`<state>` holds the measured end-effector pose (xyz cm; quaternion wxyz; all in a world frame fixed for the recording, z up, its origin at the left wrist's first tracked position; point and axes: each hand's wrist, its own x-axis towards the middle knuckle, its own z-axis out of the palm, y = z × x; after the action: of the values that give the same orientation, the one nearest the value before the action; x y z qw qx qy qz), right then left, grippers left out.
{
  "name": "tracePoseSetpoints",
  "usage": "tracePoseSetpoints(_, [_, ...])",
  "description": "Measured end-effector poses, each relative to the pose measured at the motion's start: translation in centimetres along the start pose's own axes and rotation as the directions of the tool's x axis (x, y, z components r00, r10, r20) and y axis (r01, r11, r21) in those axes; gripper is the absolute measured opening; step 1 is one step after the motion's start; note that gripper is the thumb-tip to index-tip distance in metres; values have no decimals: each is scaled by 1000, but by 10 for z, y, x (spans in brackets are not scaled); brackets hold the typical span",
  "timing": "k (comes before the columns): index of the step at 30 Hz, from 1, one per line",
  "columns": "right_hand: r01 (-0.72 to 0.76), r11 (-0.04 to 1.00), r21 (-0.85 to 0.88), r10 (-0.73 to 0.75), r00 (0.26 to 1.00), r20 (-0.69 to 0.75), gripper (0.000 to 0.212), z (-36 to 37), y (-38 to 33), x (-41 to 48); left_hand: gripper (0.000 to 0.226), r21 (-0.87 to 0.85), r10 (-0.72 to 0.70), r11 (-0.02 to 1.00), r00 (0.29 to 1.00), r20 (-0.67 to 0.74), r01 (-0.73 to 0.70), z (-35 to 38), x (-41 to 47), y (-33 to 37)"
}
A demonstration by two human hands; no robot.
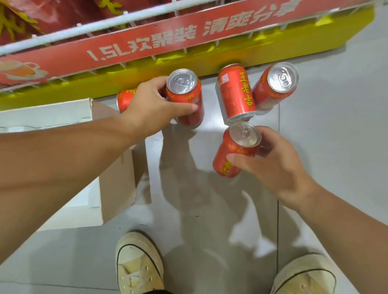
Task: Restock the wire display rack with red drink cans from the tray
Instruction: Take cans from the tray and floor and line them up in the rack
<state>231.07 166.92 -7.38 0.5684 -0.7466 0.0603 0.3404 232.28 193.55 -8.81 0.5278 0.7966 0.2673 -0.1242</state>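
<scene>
Behind the left hand [152,105] (closed on one can [186,96]) another can [125,98] hides; right hand [272,164] grips a third [235,150].

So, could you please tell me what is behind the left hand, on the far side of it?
A red can peeks out behind the left hand, which grips another can. The hand covers most of it, so its top and whether it stands or lies cannot be seen.
</scene>
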Motion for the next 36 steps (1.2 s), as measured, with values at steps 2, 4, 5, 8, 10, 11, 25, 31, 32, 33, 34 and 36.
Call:
tracePoseSetpoints(2, [-41, 997, 72, 39, 999, 26, 50, -6, -16, -4, 55, -33, -37, 999, 998, 48, 39, -6, -9, 11])
tracePoseSetpoints(4, [-78, 988, 132, 72, 996, 48, 47, -12, -35, -12, 52, -65, -71, 995, 993, 90, 77, -12, -24, 24])
tracePoseSetpoints(5, [-92, 983, 158, 83, 994, 65, 44, -15, -46, -18, 49, -85, -85, 992, 991, 103, 94, -16, -32, 32])
tracePoseSetpoints(8, [-103, 975, 199, 90, 993, 75, 33, -24, -86, -44, 41, -149, -137, 976, 980, 143, 158, -31, -64, 66])
tracePoseSetpoints(10, [-102, 970, 222, 91, 994, 58, 30, -29, -118, -65, 48, -167, -146, 970, 970, 195, 179, -46, -89, 96])
tracePoseSetpoints(11, [-97, 968, 233, 86, 995, 55, 29, -32, -135, -76, 53, -176, -138, 968, 966, 218, 178, -55, -102, 113])
tracePoseSetpoints(25, [118, 962, 245, -118, 993, -17, 33, -101, -442, -256, 43, -323, 20, 945, 978, 208, 49, -205, -258, 420])
tracePoseSetpoints(31, [250, 937, 244, -239, 968, -74, 37, -125, -580, -340, 52, -344, 119, 937, 980, 162, -57, -269, -338, 553])
tracePoseSetpoints(32, [273, 931, 243, -261, 962, -83, 36, -128, -602, -355, 54, -345, 148, 934, 979, 142, -91, -280, -351, 575])
tracePoseSetpoints(33, [299, 923, 242, -285, 954, -92, 35, -132, -623, -369, 54, -347, 181, 929, 976, 124, -128, -290, -362, 596])
tracePoseSetpoints(34, [320, 916, 240, -304, 947, -102, 35, -134, -644, -383, 52, -351, 211, 922, 971, 111, -160, -301, -374, 616])
tracePoseSetpoints(36, [359, 900, 247, -340, 933, -117, 35, -138, -685, -408, 48, -369, 249, 908, 964, 98, -197, -323, -397, 652])
